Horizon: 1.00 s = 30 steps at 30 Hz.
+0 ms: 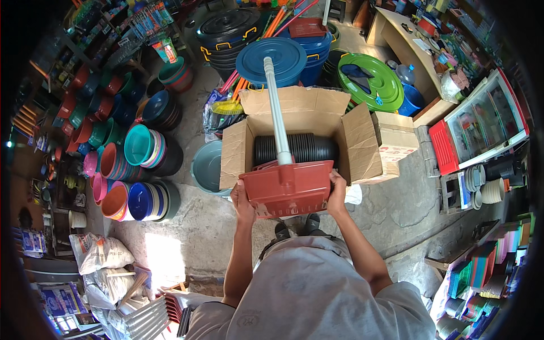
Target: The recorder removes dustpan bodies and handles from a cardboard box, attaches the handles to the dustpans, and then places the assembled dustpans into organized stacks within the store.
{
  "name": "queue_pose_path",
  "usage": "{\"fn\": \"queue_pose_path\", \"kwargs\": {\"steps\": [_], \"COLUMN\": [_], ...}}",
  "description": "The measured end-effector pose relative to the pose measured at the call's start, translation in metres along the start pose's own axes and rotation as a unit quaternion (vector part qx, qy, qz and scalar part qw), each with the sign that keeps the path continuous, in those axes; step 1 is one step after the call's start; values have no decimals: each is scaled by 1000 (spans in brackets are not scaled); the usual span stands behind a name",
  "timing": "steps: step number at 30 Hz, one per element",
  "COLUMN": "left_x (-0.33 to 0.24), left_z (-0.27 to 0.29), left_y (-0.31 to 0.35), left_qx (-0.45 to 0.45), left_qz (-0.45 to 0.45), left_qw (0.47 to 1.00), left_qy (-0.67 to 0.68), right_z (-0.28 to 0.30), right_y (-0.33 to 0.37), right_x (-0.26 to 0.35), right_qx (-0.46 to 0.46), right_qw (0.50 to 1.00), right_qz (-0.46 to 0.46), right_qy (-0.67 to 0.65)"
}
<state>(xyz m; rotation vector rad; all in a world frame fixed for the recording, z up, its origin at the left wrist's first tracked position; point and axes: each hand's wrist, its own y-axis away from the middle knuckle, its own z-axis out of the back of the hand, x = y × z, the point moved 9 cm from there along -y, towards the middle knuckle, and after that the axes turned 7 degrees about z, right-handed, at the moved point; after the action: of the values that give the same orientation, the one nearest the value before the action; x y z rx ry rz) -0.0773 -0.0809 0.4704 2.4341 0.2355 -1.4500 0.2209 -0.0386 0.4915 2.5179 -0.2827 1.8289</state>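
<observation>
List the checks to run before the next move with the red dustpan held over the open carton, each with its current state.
1. Left hand grips the red dustpan at its left edge: ok.
2. Right hand grips the right edge: ok.
3. Pale handle seated in the pan's socket: appears attached; how firmly, cannot tell.
4. Cardboard carton flaps open: ok.
5. Room in the carton: a stack of black round items fills the visible part; cannot tell.
6. Handle's far end clear of the blue lid: it overlaps the lid in view; contact cannot tell.

Open carton (362,141) ahead, basin stacks (141,170) crowd left
</observation>
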Motion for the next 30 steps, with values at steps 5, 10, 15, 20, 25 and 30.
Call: {"fn": "queue_pose_path", "kwargs": {"steps": [5, 10, 15, 20, 25, 30], "left_x": [-50, -62, -59, -48, -54, -55], "left_z": [-60, -83, -90, -93, -73, -41], "left_y": [15, 28, 35, 39, 32, 19], "left_qx": [21, 71, 123, 194, 138, 49], "left_qz": [-118, -99, -26, 80, 82, -42], "left_qw": [986, 970, 964, 949, 950, 903], "left_qy": [-119, -208, -235, -236, -269, -424], "right_z": [47, 63, 48, 46, 40, 45], "right_y": [14, 10, -1, -5, 7, 12], "right_x": [-47, -64, -24, -9, -11, -23], "right_qx": [-185, -181, -130, -92, -118, -96], "right_qw": [974, 958, 958, 940, 933, 960], "right_qz": [-59, -90, -132, -149, -210, -203], "right_qy": [-117, -203, -219, -293, -269, -165]}}
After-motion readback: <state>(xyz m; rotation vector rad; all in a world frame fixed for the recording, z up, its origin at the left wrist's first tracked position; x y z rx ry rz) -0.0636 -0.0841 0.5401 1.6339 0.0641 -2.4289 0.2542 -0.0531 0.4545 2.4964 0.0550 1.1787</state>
